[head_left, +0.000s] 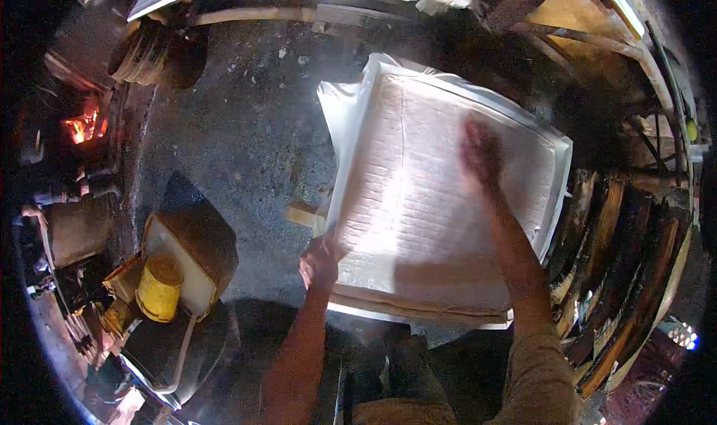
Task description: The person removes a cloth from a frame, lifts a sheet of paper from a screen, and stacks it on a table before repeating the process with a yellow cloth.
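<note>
A wide, shallow rectangular tray [349,178] lined with white cloth lies tilted in front of me. Inside it is a pale, flat slab [441,193] marked with rows of ridges, bright where light falls across it. My left hand [320,261] is closed at the tray's near left edge; its fingertips are partly hidden. Over the slab's upper right part is my right hand [479,154], smeared by motion, so its fingers cannot be made out, nor whether it touches the surface. Loose white cloth [337,100] hangs past the far left corner.
A small wooden block end [301,214] sticks out left of the tray. A yellow container [159,287] and a box-like bin [220,249] stand at the left. Fire [86,128] burns farther back. Split wood [605,246] is stacked at the right, close to the tray.
</note>
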`<state>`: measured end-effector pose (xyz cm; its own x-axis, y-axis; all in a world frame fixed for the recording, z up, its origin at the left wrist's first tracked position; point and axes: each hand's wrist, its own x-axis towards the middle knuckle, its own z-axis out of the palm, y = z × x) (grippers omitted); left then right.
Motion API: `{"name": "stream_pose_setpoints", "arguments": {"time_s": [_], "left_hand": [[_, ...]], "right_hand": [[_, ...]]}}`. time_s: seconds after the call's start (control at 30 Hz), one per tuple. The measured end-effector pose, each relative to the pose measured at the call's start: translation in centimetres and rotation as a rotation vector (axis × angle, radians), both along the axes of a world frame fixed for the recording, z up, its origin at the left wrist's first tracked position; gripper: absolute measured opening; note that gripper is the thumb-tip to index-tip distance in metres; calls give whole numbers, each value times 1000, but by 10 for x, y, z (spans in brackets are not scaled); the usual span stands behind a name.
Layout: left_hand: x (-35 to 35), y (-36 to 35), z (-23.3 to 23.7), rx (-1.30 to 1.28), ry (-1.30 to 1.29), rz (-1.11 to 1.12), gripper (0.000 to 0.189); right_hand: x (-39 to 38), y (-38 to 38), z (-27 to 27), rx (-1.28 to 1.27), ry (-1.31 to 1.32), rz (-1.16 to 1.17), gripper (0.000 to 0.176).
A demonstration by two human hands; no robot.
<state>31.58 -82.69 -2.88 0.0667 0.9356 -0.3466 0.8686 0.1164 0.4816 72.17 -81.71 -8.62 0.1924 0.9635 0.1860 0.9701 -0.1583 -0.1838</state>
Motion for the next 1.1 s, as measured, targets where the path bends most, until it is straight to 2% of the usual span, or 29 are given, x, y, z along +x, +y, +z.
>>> {"name": "stream_pose_setpoints", "arguments": {"time_s": [0.03, 0.1, 0.13, 0.17, 0.23, 0.3, 0.33, 0.37, 0.4, 0.43, 0.47, 0.5, 0.57, 0.6, 0.63, 0.67, 0.73, 0.8, 0.87, 0.9, 0.93, 1.0, 1.03, 1.07, 1.1], "left_hand": [[1, 1, 4, 3, -3, 7, 40], [2, 2, 8, -113, 53, 27, 35], [1, 2, 7, -112, 52, 27, 35], [1, 3, 4, -123, 81, 32, 35], [1, 0, 1, -135, 109, 34, 36], [5, 1, 4, -92, 137, 38, 43], [10, 4, 14, -81, 106, 31, 44], [12, 4, 14, -78, 108, 23, 44], [11, 5, 14, -89, 99, 17, 45], [10, 4, 13, -102, 90, 9, 45], [-1, -5, -8, 28, 36, -22, 46], [0, -4, -7, 29, 36, -31, 46], [0, -3, -3, 4, 142, -96, 46], [-5, -5, -15, -26, 172, -62, 46], [-6, -7, -20, -27, 171, -65, 46], [-7, -7, -24, 23, 108, -53, 46], [-8, -7, -22, 70, 43, -32, 46], [-5, -4, -13, 135, 98, -169, 44], [-6, -7, -17, 97, 18, -97, 42], [-6, -8, -18, 61, -58, -26, 40], [-3, -3, -8, 190, 95, -247, 39], [-9, -5, -21, 142, 81, -194, 39], [-12, -7, -28, 95, 62, -146, 39], [-5, -3, -12, 34, 64, -136, 39], [-3, -2, -8, 34, 65, -137, 39]], "right_hand": [[20, -23, 10, 67, -123, -22, 46], [63, -62, -3, -114, -225, -431, 50], [63, -70, -10, -113, -226, -431, 50], [59, -73, -10, -65, -406, -576, 47], [57, -67, -14, -16, -589, -723, 46], [14, -8, 5, -247, -123, -859, 49], [-3, 3, -21, 400, -322, -479, 50], [-36, 25, -36, 253, -201, -553, 50], [-70, 42, -43, 566, 17, -315, 50], [-106, 64, -17, 406, 70, -308, 50], [-136, 83, 12, 246, 124, -299, 50], [-155, 88, 10, 289, 245, -124, 51], [-170, 102, 20, 82, 264, 18, 57], [-163, 96, 21, 259, 214, 112, 58], [-146, 94, 24, 256, 209, 172, 55], [-121, 90, -6, 147, 520, 63, 50], [-71, 62, -22, 88, 680, -132, 34], [-30, 33, 30, -12, 3, -274, 28], [11, -21, 9, 37, -96, -434, 41], [20, -30, 3, 206, -166, -465, 46], [17, -24, -1, 211, -162, -458, 46], [12, -18, -10, 40, -472, -764, 53], [7, -5, -21, 131, -375, -770, 56], [0, 17, -37, 222, -278, -776, 58], [-17, 45, -42, 415, -288, -650, 57]]}}
